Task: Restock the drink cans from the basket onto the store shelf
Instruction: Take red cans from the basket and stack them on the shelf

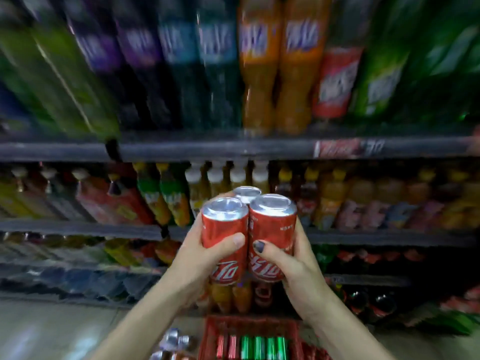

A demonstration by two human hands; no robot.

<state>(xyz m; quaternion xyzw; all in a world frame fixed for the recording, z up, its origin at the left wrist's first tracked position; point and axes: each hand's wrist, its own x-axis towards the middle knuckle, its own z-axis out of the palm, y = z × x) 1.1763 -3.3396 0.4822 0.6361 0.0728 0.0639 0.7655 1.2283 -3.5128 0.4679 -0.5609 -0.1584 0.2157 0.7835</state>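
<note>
Three red drink cans (270,229) with silver tops are bunched upright between both hands, in front of the middle shelf (104,227). My left hand (200,255) wraps the left can, thumb across its front. My right hand (293,266) wraps the right can, dark-nailed thumb on its label. The third can (246,191) stands behind the other two, mostly hidden. Below, on the floor, a red basket (252,326) holds several red and green cans (259,346) lying in a row.
The shelf unit fills the view, blurred. Large bottles (259,74) stand on the upper shelf (233,149); smaller bottles (363,203) line the middle shelf, and lower shelves hold more bottles. Loose silver-topped cans (174,339) lie left of the basket on the pale floor.
</note>
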